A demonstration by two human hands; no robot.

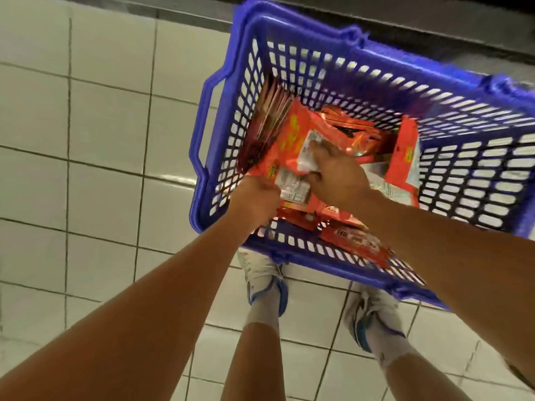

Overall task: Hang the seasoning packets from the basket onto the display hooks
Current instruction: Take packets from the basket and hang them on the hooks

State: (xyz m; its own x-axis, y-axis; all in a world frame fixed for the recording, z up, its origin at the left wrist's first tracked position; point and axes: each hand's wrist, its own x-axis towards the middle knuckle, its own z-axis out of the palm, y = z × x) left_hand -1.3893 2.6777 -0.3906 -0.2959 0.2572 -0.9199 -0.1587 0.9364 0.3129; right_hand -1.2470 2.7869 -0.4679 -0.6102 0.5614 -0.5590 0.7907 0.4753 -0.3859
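Both hands (337, 175) grip orange seasoning packets (292, 146) in basket (463, 140); print unreadable.

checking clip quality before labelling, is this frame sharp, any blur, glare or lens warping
Head view: motion blur smears the blue basket at its far rim and the orange packets, so their print is unreadable; both hands are softly blurred; a pale glare streak lies on the tiled floor; wide-angle distortion bends the tile lines.
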